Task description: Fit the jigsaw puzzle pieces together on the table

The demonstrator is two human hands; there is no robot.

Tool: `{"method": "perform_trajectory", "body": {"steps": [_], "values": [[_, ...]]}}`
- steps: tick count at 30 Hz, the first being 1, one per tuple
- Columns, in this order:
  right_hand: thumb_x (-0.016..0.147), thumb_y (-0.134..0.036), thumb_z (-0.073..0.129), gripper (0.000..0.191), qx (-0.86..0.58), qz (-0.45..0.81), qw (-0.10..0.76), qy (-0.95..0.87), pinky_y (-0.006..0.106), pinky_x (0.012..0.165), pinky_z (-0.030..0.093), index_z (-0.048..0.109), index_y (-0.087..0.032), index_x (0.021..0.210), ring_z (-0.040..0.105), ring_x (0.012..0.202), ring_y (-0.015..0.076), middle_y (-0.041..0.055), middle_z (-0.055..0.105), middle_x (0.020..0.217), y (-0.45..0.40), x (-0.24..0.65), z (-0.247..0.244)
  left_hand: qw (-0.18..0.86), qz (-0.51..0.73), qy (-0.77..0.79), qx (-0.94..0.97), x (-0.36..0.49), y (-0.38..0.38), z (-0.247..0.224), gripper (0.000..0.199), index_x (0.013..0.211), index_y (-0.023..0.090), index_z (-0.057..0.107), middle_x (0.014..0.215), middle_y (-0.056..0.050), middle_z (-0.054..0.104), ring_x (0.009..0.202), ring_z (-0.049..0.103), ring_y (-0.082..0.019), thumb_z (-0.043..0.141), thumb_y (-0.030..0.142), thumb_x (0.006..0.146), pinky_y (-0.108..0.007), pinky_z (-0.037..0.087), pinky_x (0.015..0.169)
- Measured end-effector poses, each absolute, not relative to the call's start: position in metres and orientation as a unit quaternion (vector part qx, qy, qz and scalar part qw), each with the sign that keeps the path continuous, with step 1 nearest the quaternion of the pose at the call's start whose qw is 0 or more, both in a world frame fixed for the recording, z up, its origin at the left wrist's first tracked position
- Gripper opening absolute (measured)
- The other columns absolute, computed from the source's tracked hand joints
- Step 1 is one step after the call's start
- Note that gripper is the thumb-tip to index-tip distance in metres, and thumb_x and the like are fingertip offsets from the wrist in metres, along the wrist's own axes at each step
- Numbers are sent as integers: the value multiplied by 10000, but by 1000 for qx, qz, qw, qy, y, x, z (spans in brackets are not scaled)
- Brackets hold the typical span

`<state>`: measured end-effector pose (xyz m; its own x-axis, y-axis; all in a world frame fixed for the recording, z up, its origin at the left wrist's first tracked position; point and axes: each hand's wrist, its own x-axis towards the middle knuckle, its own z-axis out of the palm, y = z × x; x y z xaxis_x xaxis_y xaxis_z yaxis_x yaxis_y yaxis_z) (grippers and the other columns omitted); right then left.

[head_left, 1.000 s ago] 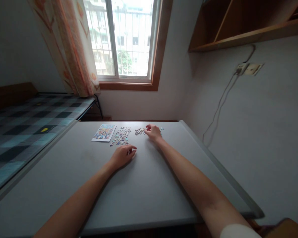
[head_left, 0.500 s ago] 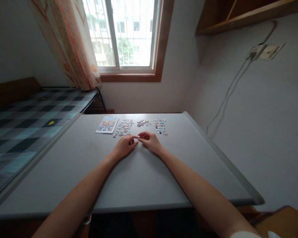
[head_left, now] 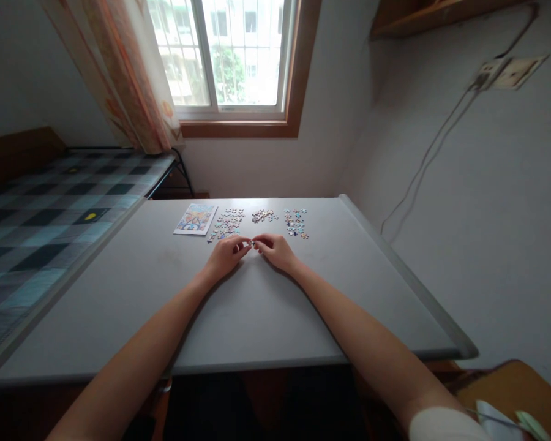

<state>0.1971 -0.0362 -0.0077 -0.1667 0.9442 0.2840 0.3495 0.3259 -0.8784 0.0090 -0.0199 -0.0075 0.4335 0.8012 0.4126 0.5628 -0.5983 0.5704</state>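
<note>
Both hands meet over the grey table, fingertips together around a small puzzle piece (head_left: 253, 244). My left hand (head_left: 227, 254) pinches it from the left, thumb and forefinger closed. From the other side, my right hand (head_left: 277, 251) grips it too; the fingers hide most of it. Beyond my left hand lies a spread of puzzle pieces (head_left: 229, 224). A heap of puzzle pieces (head_left: 262, 216) sits straight ahead of the hands, and another group of puzzle pieces (head_left: 296, 223) lies beyond my right hand.
A colourful picture sheet (head_left: 195, 219) lies at the far left of the table (head_left: 257, 324). A bed with a checked cover (head_left: 73, 202) stands to the left. On the right wall a cable (head_left: 425, 162) hangs from a socket. A chair (head_left: 518, 392) is at the lower right.
My left thumb and forefinger have closed onto the small piece, and both hands' fingertips now meet on it. The whole view has shifted slightly as my head tilted down.
</note>
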Motion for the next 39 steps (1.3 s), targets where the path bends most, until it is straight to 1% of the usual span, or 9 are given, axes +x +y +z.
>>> {"method": "perform_trajectory", "body": {"steps": [3, 8, 13, 18, 25, 31, 39], "values": [[805, -203, 553, 181, -461, 349, 441, -686, 237, 693, 489, 701, -143, 893, 621, 678, 105, 25, 702, 745, -36, 196, -8, 177, 333, 418, 827, 9, -21, -6, 195, 967, 168, 714, 701, 3, 631, 590, 520, -95, 609, 281, 847, -214, 423, 615], [801, -203, 556, 181, -463, 367, 447, -672, 235, 679, 497, 703, -142, 888, 624, 661, 105, 31, 707, 747, -36, 196, -7, 176, 335, 415, 827, 10, -21, -7, 203, 962, 150, 715, 680, -6, 629, 593, 527, -103, 594, 268, 850, -221, 418, 610], [802, -182, 547, 199, -472, 335, 430, -693, 250, 742, 498, 715, -150, 904, 646, 738, 120, 33, 722, 796, -36, 197, -7, 172, 318, 415, 835, 10, -21, -7, 180, 914, 149, 720, 701, -15, 640, 600, 533, -104, 604, 265, 840, -218, 414, 605], [800, -148, 512, 247, -479, 318, 411, -708, 247, 747, 489, 722, -149, 931, 642, 748, 124, 33, 724, 807, -37, 196, -7, 175, 309, 419, 835, 11, -21, -5, 178, 928, 144, 719, 691, -15, 643, 583, 528, -100, 593, 229, 835, -211, 399, 584], [807, -172, 511, 276, -501, 298, 387, -714, 230, 726, 472, 720, -153, 986, 612, 705, 107, 21, 718, 794, -38, 195, -6, 180, 303, 413, 840, 11, -23, -5, 206, 897, 135, 711, 661, -16, 630, 578, 509, -103, 573, 280, 848, -214, 382, 575], [811, -187, 513, 271, -501, 286, 381, -723, 218, 716, 453, 730, -161, 971, 598, 709, 103, 16, 711, 792, -40, 194, -4, 178, 291, 405, 848, 10, -22, -7, 213, 870, 137, 701, 637, -3, 597, 578, 488, -99, 547, 284, 858, -212, 360, 575], [817, -188, 518, 251, -505, 267, 368, -734, 228, 744, 453, 729, -158, 949, 610, 758, 116, 32, 720, 849, -44, 193, 0, 183, 281, 410, 848, 10, -23, -6, 207, 827, 144, 685, 632, 2, 589, 570, 481, -99, 559, 306, 851, -216, 342, 571]]}}
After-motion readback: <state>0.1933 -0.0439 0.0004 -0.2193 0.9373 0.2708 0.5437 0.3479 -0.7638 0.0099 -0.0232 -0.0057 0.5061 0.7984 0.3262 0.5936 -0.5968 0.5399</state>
